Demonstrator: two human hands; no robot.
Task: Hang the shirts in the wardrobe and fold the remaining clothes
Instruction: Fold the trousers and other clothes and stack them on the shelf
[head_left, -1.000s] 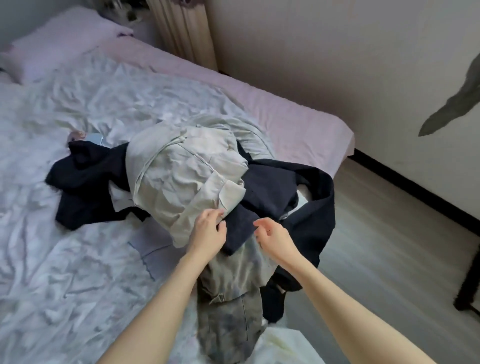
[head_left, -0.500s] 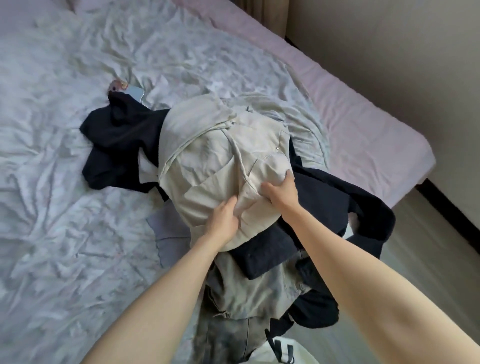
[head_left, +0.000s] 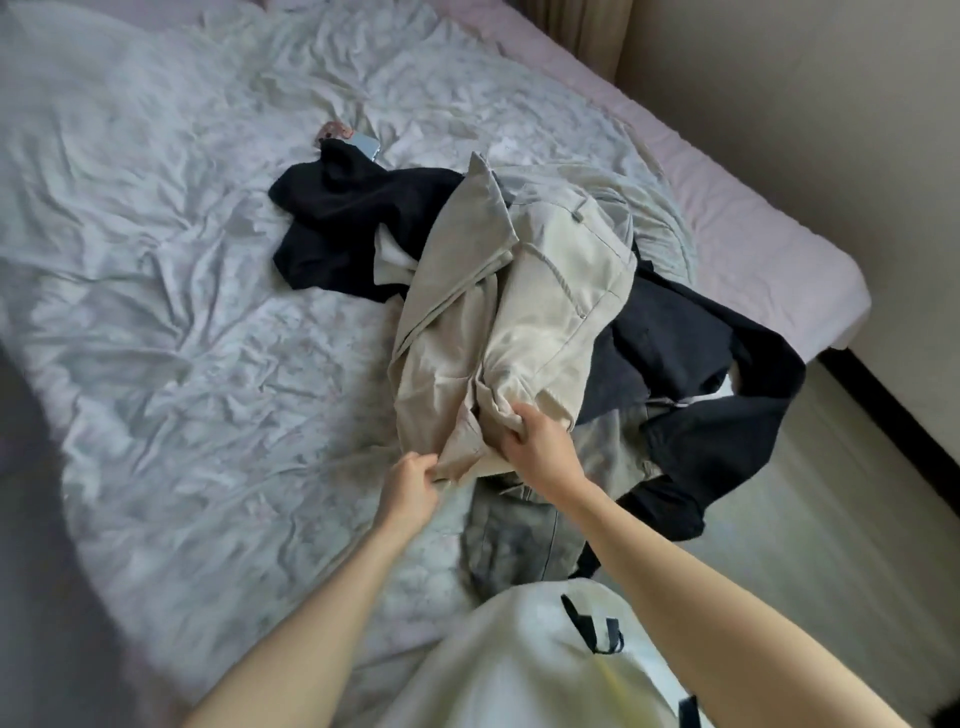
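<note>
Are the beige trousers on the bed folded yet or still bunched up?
Bunched up. The beige trousers lie crumpled on the dark clothes, gripped by both hands.

The bed (head_left: 769, 249) carries a crumpled white sheet (head_left: 182, 312). On the sheet lie a heap of clothes (head_left: 519, 322) near the foot edge and a phone (head_left: 363, 144), half under a dark garment (head_left: 343, 218).

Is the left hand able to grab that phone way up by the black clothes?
Probably not right now. The left hand pinches the beige trousers, and the phone lies far across the bed, partly under the black garment.
</note>
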